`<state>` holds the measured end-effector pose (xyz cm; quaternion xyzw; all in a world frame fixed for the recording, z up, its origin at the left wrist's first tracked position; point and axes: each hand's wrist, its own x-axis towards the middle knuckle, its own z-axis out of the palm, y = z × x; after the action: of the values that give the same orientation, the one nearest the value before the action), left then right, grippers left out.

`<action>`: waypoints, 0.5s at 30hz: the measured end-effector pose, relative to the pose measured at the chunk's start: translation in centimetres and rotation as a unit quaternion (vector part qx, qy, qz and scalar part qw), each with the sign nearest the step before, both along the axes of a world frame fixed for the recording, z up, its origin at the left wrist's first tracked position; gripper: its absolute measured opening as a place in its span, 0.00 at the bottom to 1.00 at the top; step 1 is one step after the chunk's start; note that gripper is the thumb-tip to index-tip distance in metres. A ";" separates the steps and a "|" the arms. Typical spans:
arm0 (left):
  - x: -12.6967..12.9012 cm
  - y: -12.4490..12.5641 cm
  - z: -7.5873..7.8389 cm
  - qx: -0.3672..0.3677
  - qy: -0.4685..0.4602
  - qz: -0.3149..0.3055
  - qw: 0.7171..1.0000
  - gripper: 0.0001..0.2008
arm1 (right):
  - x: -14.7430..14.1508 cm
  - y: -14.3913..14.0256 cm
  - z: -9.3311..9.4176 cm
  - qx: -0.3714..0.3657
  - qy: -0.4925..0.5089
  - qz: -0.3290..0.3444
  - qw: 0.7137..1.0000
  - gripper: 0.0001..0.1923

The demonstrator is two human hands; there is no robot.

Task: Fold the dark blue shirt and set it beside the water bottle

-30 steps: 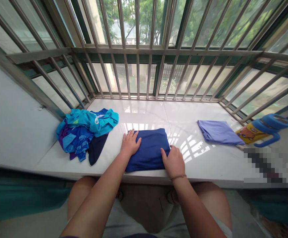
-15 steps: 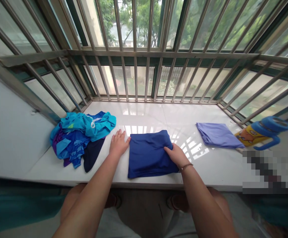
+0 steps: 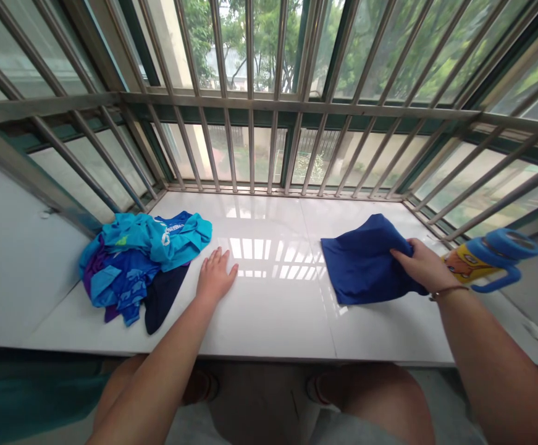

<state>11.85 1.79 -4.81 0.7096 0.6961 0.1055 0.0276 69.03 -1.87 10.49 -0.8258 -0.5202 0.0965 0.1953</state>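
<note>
A folded navy-blue garment [image 3: 361, 262] is gripped at its right edge by my right hand [image 3: 421, 266], thumb on top and fingers beneath. It covers the spot on the right where a lavender folded cloth lay, which is now hidden. My left hand [image 3: 215, 275] rests palm down on the white sill with its fingers spread, holding nothing. Just left of it lies a crumpled heap of clothes [image 3: 134, 256] in turquoise, blue and purple. A dark navy piece [image 3: 167, 300] sticks out of the heap toward my left hand.
A blue and yellow bottle [image 3: 486, 256] with a handle stands at the right end, close to my right hand. Metal window bars [image 3: 250, 145] enclose the glossy white sill [image 3: 269, 321] at the back and both sides. Its front edge is just before my knees.
My right hand has carried the navy garment from the middle to the right, over the lavender cloth. My left hand has stayed flat near the heap. The view has shifted slightly.
</note>
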 end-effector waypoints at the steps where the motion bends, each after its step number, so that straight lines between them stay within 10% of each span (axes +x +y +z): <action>1: 0.0 0.0 0.0 0.000 -0.001 0.001 1.000 0.33 | 1.1 0.3 0.4 0.002 -0.012 -0.012 1.000 0.19; 8: 0.0 0.0 0.0 -0.003 -0.008 0.002 1.000 0.33 | 8.1 1.9 0.9 -0.005 -0.026 -0.090 0.996 0.25; 15: -0.1 0.0 0.0 0.002 0.001 0.000 1.000 0.33 | 14.0 2.3 -2.4 0.044 -0.137 -0.183 0.972 0.23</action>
<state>11.80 1.78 -4.76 0.7098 0.6960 0.1060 0.0253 83.02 0.47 8.07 -0.9030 -0.3855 -0.0783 0.1725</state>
